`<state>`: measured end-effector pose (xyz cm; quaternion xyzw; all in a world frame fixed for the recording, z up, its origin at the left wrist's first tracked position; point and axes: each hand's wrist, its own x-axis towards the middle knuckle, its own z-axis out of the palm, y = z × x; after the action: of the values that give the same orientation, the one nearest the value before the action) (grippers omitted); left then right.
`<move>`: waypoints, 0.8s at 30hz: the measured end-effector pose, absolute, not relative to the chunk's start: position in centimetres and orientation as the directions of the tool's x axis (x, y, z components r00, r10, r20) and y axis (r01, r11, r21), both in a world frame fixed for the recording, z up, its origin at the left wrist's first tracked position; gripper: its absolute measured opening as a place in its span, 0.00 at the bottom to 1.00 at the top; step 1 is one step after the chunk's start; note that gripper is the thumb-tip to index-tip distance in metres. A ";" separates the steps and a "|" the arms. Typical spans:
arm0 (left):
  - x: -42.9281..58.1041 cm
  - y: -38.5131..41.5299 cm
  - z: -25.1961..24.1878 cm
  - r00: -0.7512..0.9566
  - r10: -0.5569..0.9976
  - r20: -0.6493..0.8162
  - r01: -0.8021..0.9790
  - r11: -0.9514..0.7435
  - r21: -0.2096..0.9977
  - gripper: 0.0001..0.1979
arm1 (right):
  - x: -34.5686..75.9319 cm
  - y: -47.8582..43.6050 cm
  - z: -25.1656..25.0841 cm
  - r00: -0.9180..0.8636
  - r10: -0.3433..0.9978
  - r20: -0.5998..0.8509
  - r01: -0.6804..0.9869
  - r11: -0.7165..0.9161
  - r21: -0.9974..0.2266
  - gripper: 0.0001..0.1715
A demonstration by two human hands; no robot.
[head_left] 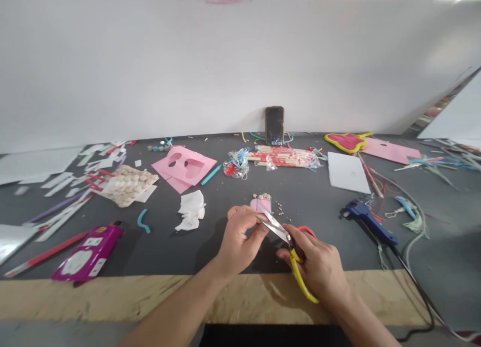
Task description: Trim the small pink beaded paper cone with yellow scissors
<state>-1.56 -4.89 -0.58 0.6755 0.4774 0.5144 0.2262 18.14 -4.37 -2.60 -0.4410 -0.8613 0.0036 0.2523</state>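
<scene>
In the head view my right hand (321, 264) grips a pair of scissors (278, 230) with yellow and orange handles, blades partly apart and pointing up and left. Close to the blades, my left hand (240, 236) is closed in a pinch. What lies between its fingertips is too small to make out. Just beyond the hands is a small pink piece (262, 204), with a cluster of tiny beige bits along its top. More of these small beige pieces (279, 208) are scattered to its right. My left fingers hide part of the pink piece.
A blue glue gun (370, 220) with its cord lies at right, near a white card (348, 172). A phone (274, 126) leans on the white board behind bundled sticks (287, 157). Crumpled tissue (191, 210), pink cutouts (184, 166) and a purple packet (89, 251) lie left.
</scene>
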 end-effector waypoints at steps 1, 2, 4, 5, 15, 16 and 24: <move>-1.6 -4.9 -0.5 0.005 0.876 0.483 0.421 -0.440 0.793 0.04 | 18.2 -4.3 -2.6 -0.481 0.760 0.437 0.756 0.612 -0.232 0.26; -1.6 -4.9 -0.5 -0.006 0.875 0.485 0.428 -0.436 0.792 0.03 | 18.2 -4.2 -2.6 -0.481 0.761 0.436 0.754 0.612 -0.237 0.26; -1.7 -4.8 -0.6 -0.023 0.873 0.488 0.437 -0.430 0.790 0.02 | 18.2 -4.1 -2.4 -0.486 0.765 0.422 0.750 0.613 -0.248 0.26; -1.7 -4.8 -0.7 -0.026 0.871 0.490 0.438 -0.431 0.789 0.02 | 18.2 -4.1 -2.3 -0.487 0.769 0.415 0.751 0.611 -0.250 0.26; -1.7 -4.6 -0.8 0.009 0.855 0.518 0.382 -0.482 0.789 0.04 | 17.8 -4.4 -1.8 -0.482 0.796 0.365 0.785 0.577 -0.223 0.31; -1.8 -4.7 -0.8 0.013 0.859 0.512 0.383 -0.477 0.791 0.04 | 17.8 -4.3 -1.9 -0.481 0.795 0.369 0.785 0.578 -0.224 0.30; -1.7 -4.8 -0.6 0.025 0.879 0.477 0.424 -0.441 0.791 0.05 | 18.1 -4.0 -2.3 -0.496 0.770 0.401 0.745 0.615 -0.260 0.25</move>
<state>-1.71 -4.76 -0.63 0.6801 0.4790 0.5080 0.2235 18.13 -4.01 -2.34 -0.4381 -0.8644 0.0259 0.2453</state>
